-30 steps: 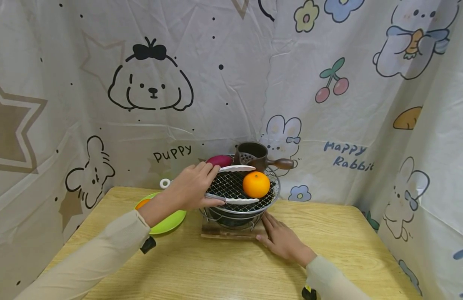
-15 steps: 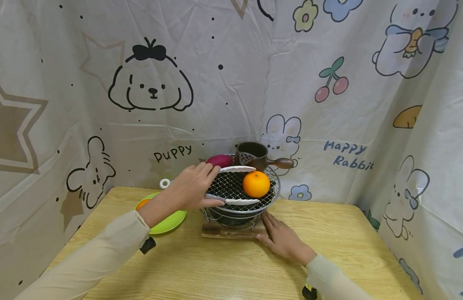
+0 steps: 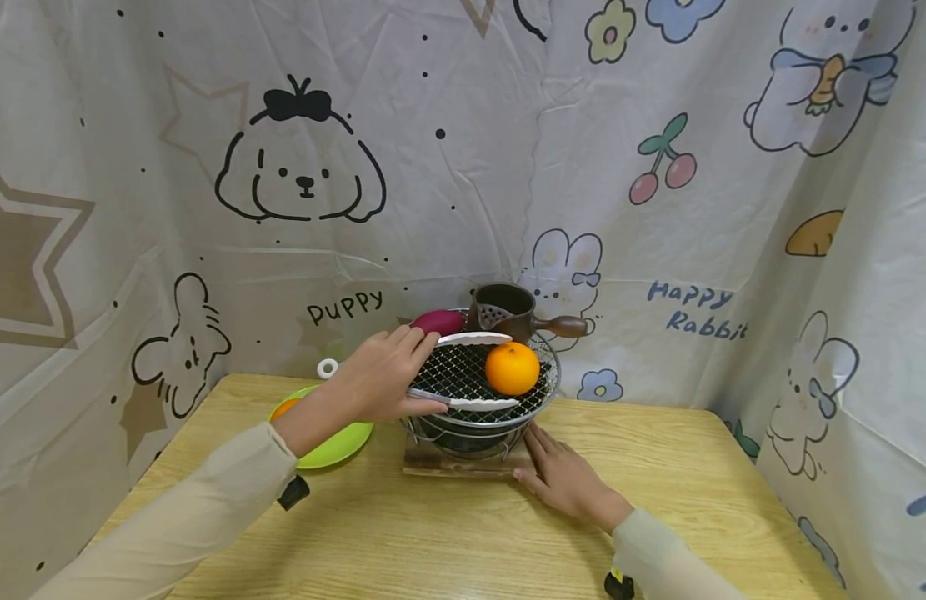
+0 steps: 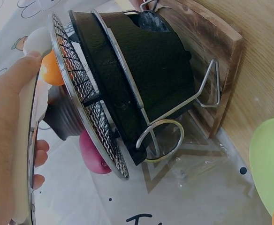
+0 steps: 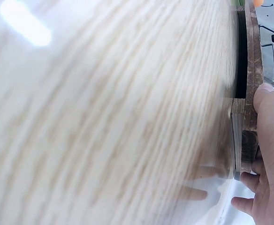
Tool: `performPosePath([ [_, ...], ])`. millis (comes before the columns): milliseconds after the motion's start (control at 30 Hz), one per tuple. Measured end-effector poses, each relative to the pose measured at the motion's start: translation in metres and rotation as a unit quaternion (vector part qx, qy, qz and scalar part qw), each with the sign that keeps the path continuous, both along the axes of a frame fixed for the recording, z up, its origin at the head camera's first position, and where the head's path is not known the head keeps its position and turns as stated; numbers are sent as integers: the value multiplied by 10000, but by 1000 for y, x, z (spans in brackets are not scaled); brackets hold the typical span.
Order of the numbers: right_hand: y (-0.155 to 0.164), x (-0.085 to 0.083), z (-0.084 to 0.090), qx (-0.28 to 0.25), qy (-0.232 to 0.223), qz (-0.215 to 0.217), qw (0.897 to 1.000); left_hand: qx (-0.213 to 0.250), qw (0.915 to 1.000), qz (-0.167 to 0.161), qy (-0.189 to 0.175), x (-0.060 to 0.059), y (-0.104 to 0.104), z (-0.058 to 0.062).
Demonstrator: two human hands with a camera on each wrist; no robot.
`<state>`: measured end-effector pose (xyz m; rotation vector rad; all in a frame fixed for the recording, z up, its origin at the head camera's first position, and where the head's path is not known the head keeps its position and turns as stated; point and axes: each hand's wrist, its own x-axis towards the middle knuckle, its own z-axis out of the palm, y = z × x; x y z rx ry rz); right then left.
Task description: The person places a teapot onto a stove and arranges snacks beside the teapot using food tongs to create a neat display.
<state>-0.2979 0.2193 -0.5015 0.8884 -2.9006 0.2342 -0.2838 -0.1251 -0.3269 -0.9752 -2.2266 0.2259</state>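
My left hand (image 3: pixel 380 375) holds a pair of tongs (image 3: pixel 481 403) with white tips, spread apart over the grill. Between the tips sits an orange (image 3: pixel 513 368), resting on the round wire grill rack (image 3: pixel 463 371); a gap shows between it and the lower tip. Under the rack is a dark brazier (image 4: pixel 151 65) in a wire stand, set on a wooden board (image 3: pixel 463 468). My right hand (image 3: pixel 571 485) grips the right front corner of that board, thumb at its front and fingers along its side. Part of the tongs is hidden behind the left hand.
Behind the orange, a dark brown side-handled pot (image 3: pixel 505 308) and a purple-red oblong item (image 3: pixel 438 322) sit on the rack. A green plate (image 3: pixel 335 448) holding something orange stands left, partly under the left forearm. A printed curtain (image 3: pixel 447 183) hangs behind the wooden table (image 3: pixel 447 542).
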Motion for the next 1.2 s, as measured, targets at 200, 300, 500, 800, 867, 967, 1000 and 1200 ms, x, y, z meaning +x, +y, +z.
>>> performPosePath([
  [200, 0, 1, 0, -1, 11, 3, 10000, 26, 9999, -76, 118, 0, 0, 0],
  [300, 0, 1, 0, -17, 42, 26, 10000, 46, 9998, -119, 182, 0, 0, 0],
  [500, 0, 0, -1, 5, 31, 15, 10000, 201, 9989, -278, 315, 0, -2, 1],
  [800, -2, 0, 2, 7, -62, -3, 10000, 280, 9980, -393, 410, 1, -4, 4],
  [867, -2, 0, 1, 15, -65, -5, 10000, 310, 9977, -413, 434, 1, -5, 5],
  [967, -2, 0, 1, 3, -76, -4, 10000, 345, 9974, -434, 464, 1, -6, 6],
  [1000, -2, -1, 2, 4, -94, -12, 10000, 355, 9974, -432, 464, 1, -6, 7],
  [1200, -2, 0, 2, 5, -143, -40, 9999, 505, 9964, -484, 489, 2, -9, 9],
])
